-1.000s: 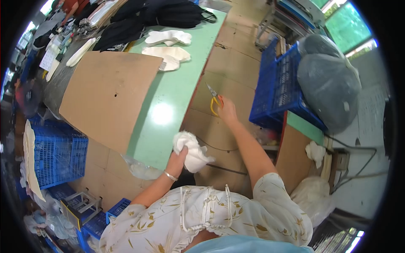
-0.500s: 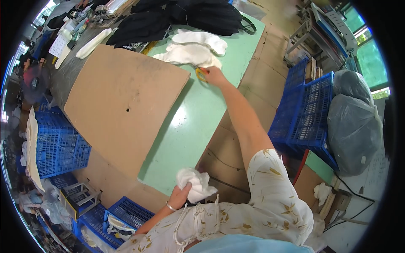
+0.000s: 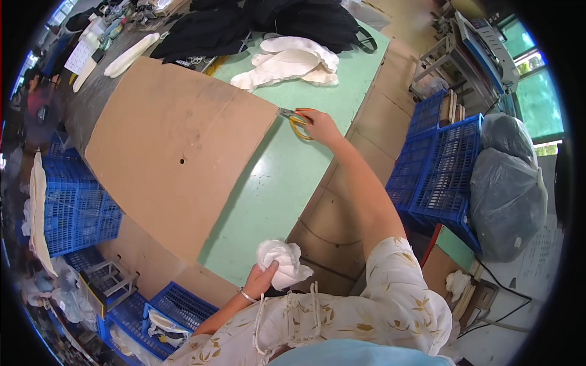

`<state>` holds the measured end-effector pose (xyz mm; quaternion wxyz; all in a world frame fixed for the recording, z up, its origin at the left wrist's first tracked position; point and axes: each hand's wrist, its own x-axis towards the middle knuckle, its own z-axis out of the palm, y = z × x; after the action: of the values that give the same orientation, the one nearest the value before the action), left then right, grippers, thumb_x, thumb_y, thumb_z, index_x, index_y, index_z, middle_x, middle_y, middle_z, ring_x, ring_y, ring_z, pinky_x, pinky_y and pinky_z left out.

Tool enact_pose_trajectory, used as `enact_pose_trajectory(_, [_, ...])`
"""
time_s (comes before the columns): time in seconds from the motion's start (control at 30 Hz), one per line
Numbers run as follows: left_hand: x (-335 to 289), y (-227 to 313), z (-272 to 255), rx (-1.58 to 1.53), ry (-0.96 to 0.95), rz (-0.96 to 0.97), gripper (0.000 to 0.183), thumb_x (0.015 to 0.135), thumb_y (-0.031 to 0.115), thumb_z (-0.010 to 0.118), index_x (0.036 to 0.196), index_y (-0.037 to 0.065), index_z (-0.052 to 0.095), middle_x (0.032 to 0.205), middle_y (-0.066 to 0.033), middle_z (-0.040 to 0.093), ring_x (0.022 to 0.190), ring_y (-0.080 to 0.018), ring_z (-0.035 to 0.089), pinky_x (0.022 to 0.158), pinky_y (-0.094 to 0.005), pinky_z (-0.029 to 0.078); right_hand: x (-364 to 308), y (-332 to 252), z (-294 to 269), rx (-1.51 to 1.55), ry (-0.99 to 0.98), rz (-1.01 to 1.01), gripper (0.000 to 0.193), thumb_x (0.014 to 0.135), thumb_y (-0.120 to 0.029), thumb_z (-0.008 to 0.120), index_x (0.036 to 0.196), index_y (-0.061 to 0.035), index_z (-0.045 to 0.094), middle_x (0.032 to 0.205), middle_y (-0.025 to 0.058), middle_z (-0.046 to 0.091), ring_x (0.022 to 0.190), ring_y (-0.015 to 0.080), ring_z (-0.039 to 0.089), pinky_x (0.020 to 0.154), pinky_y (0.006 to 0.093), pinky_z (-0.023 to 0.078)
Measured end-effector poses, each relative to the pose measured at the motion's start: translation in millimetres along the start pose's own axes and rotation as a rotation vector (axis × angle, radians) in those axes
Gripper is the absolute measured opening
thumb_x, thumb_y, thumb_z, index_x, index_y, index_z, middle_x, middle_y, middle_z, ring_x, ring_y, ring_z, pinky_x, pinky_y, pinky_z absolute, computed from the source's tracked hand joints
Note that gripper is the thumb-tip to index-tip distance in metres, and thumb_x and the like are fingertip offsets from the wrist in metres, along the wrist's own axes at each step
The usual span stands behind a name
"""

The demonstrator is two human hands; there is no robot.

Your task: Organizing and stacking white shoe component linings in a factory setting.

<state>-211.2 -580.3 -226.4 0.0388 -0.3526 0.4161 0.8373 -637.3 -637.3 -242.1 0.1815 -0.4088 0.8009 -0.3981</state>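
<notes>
My right hand (image 3: 321, 128) is stretched far forward over the green tabletop (image 3: 268, 195), closed around scissors (image 3: 295, 127) with yellow-orange handles. Their blades point left, by the right corner of a large brown cardboard sheet (image 3: 183, 122). Beyond them lies a loose pile of white padded-looking fabric pieces (image 3: 290, 66), apart from the scissors. Close to my body, my left hand (image 3: 259, 282) grips a crumpled white fabric bundle (image 3: 282, 259) near the table's front edge. How many layers the bundle has cannot be made out.
Black fabric (image 3: 299, 27) is heaped at the table's far end. Blue plastic crates (image 3: 442, 165) and grey filled bags (image 3: 506, 198) stand to the right across the tiled aisle. More blue crates (image 3: 76, 201) stand at the left. A long white piece (image 3: 131, 55) lies on the dark table.
My right hand has drawn the scissors back from the white fabric pieces, toward me. The pieces lie differently, more bunched together. My left hand keeps its bundle in nearly the same place.
</notes>
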Motion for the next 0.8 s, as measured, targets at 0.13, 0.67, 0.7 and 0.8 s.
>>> enact_pose_trajectory(0.13, [-4.6,18.7,6.7,0.054,0.051,0.030,0.030,0.094,0.018,0.048,0.115,-0.003,0.054,0.106,-0.0055,0.060,0.097,-0.0130,0.055,0.085,-0.0287,0.045,43.3,-16.1,13.0,-0.352,-0.019,-0.001,0.031,0.076,-0.011,0.059,0.106,-0.0037,0.061,0.123,0.0117,0.053,0.107,0.0285,0.053,0.089,0.0379,0.045])
enact_pose_trajectory(0.67, [-5.1,1.7,-32.4,0.018,-0.046,0.149,0.033,0.093,0.011,0.043,0.124,-0.001,0.047,0.119,-0.0064,0.054,0.111,-0.0154,0.048,0.096,-0.0304,0.036,182.4,-19.7,-13.0,-0.531,0.227,0.037,0.025,0.079,-0.024,0.052,0.090,-0.0069,0.066,0.099,0.0165,0.063,0.098,0.0343,0.059,0.087,0.0436,0.044])
enact_pose_trajectory(0.7, [-3.6,-1.1,-31.4,-0.045,-0.039,0.078,0.033,0.093,0.010,0.042,0.124,0.000,0.047,0.118,-0.0059,0.054,0.110,-0.0152,0.048,0.096,-0.0301,0.037,183.9,-22.1,-28.3,-0.458,0.247,0.067,0.032,0.075,-0.028,0.054,0.094,-0.0051,0.064,0.097,0.0201,0.063,0.092,0.0380,0.060,0.081,0.0431,0.048])
enact_pose_trajectory(0.8, [0.5,-4.0,-31.2,-0.001,-0.022,0.026,0.031,0.094,0.007,0.041,0.123,0.000,0.048,0.118,-0.0056,0.055,0.108,-0.0138,0.049,0.093,-0.0291,0.039,202.0,-15.3,-68.6,-0.275,0.382,0.183,0.039,0.073,-0.030,0.056,0.104,-0.0077,0.064,0.103,0.0187,0.063,0.099,0.0348,0.059,0.086,0.0411,0.046])
